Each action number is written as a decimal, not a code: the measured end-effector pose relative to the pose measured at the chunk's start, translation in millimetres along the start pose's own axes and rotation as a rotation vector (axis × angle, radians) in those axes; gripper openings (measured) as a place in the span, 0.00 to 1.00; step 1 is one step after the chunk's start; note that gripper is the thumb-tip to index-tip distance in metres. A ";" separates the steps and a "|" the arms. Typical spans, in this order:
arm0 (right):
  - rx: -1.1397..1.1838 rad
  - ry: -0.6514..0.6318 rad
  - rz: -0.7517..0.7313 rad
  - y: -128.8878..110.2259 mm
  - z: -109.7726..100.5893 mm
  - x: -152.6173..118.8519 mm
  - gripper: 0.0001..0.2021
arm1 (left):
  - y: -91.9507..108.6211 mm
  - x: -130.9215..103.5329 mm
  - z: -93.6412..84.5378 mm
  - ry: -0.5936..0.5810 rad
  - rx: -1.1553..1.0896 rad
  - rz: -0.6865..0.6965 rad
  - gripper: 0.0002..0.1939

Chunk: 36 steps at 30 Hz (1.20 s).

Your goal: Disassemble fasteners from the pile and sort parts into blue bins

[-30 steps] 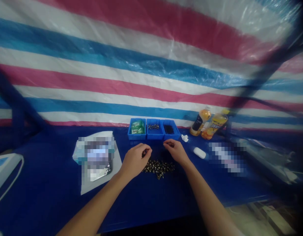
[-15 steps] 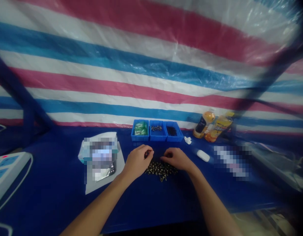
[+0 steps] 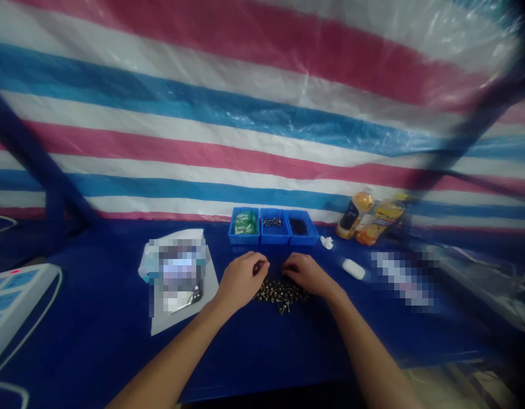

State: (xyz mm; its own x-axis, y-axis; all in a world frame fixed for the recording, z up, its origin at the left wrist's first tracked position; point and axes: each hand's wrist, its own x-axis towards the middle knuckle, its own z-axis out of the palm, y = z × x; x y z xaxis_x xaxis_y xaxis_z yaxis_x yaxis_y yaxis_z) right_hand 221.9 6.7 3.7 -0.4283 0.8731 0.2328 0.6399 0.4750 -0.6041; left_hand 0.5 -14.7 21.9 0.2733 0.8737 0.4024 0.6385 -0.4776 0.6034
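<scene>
A pile of small brass-coloured metal pieces that look like screws (image 3: 282, 293) lies on the blue table. My left hand (image 3: 245, 275) is at the pile's upper left edge, its fingers curled and thumb and fingertips pressed together. Something dark shows inside the curl, too small to name. Across a narrow gap, my right hand (image 3: 307, 272) hovers at the pile's upper right side with fingers bent into a pinch. Whatever its fingertips hold, if anything, is hidden. Behind the hands, a blue bin (image 3: 274, 236) contains a few similar metal pieces.
Beside that bin stand a blue bin (image 3: 244, 239) with green packets and another (image 3: 305, 238) with dark small parts. Bottles (image 3: 379, 221), crumpled tissue (image 3: 326, 242) and a white case (image 3: 353, 269) are at right. Left are a paper sheet (image 3: 211, 278) and a power strip (image 3: 15, 307).
The view has shifted slightly, so the scene sits a little further right. Both hands keep nearly the same curled pose over the pile.
</scene>
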 end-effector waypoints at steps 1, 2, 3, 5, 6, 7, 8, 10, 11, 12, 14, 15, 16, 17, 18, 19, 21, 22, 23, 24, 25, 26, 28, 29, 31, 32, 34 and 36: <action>0.014 0.027 0.002 0.1 0.5 0.5 0.06 | 0.1 0.1 0.2 -0.002 0.002 -0.001 0.07; 0.032 0.057 0.012 -0.1 0.9 1.2 0.06 | 0.1 0.2 0.3 -0.002 0.004 0.000 0.08; 0.054 0.088 0.026 -0.6 1.1 1.8 0.06 | 0.1 0.2 0.6 -0.003 0.004 0.003 0.08; 0.102 0.154 0.045 -2.3 1.4 3.0 0.08 | 0.1 0.2 1.1 -0.004 0.000 0.012 0.08; 0.127 0.190 0.046 -3.6 1.4 3.4 0.10 | 0.1 0.2 1.3 -0.003 -0.004 0.018 0.08; 0.151 0.221 0.045 -5.1 1.5 3.7 0.10 | 0.1 0.1 1.5 0.000 -0.008 0.023 0.08; 0.179 0.244 0.050 -6.8 1.5 3.7 0.11 | 0.2 0.0 1.6 0.000 -0.010 0.025 0.08; 0.269 0.245 0.099 -10.8 1.6 3.4 0.10 | 0.2 0.0 1.7 -0.002 -0.009 0.018 0.08; 0.336 0.227 0.137 -12.9 1.8 3.1 0.09 | 0.3 0.0 1.7 -0.007 -0.008 0.013 0.07; 0.416 0.202 0.174 -15.2 1.9 2.8 0.09 | 0.4 0.0 1.6 -0.012 -0.009 0.009 0.07; 0.585 0.152 0.216 -19.9 2.3 2.7 0.09 | 0.7 0.0 1.7 -0.018 -0.020 0.012 0.07; 0.654 0.133 0.217 -22.2 2.6 3.0 0.10 | 1.0 -0.1 1.9 -0.019 -0.029 0.017 0.07; 0.703 0.122 0.212 -24.2 3.0 3.4 0.11 | 1.4 -0.1 2.1 -0.020 -0.040 0.022 0.07; 0.730 0.115 0.208 -26.0 3.7 3.9 0.11 | 1.8 0.0 2.4 -0.020 -0.054 0.029 0.08; 0.739 0.108 0.205 -27.4 4.5 4.4 0.12 | 2.3 0.0 2.6 -0.021 -0.072 0.039 0.09; 0.734 0.102 0.205 -28.4 5.5 4.9 0.13 | 2.8 0.2 2.8 -0.023 -0.093 0.051 0.09; 0.712 0.093 0.210 -29.8 7.2 5.5 0.14 | 4.0 0.5 2.8 -0.024 -0.135 0.080 0.08; 0.704 0.089 0.211 -30.4 7.8 5.5 0.14 | 4.5 0.6 2.7 -0.024 -0.151 0.092 0.07; 0.698 0.083 0.210 -30.9 8.1 5.4 0.14 | 5.1 0.8 2.4 -0.025 -0.162 0.101 0.06; 0.694 0.078 0.207 -31.6 8.0 5.3 0.14 | 5.5 0.9 2.2 -0.022 -0.167 0.103 0.06; 0.695 0.072 0.205 -32.2 7.6 5.0 0.14 | 5.9 0.9 1.9 -0.019 -0.168 0.103 0.06; 0.701 0.065 0.203 -32.8 7.0 4.8 0.14 | 6.1 0.9 1.7 -0.013 -0.167 0.099 0.05; 0.724 0.053 0.208 -33.4 5.8 4.5 0.14 | 6.1 0.8 1.7 -0.001 -0.165 0.092 0.05; 0.741 0.047 0.211 -33.3 5.4 4.3 0.14 | 5.9 0.8 1.9 0.003 -0.165 0.092 0.05; 0.775 0.027 0.211 -32.2 4.8 4.0 0.13 | 5.4 0.6 2.4 0.005 -0.169 0.098 0.05; 0.790 0.007 0.209 -31.4 4.6 3.7 0.12 | 5.2 0.4 2.6 0.006 -0.172 0.103 0.06; 0.821 -0.038 0.211 -29.7 3.9 2.9 0.11 | 5.2 -0.1 2.6 0.014 -0.178 0.107 0.07; 0.884 -0.056 0.237 -28.6 2.4 1.9 0.10 | 5.5 -0.5 2.0 0.029 -0.183 0.099 0.08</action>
State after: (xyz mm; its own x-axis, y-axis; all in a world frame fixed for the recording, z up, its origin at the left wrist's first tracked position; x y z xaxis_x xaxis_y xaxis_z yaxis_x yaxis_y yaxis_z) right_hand 201.3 -5.5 19.5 -0.3928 0.9196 0.0050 0.0040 0.0071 -1.0000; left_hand 5.2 -17.6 23.6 0.3052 0.8202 0.4839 0.4679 -0.5717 0.6739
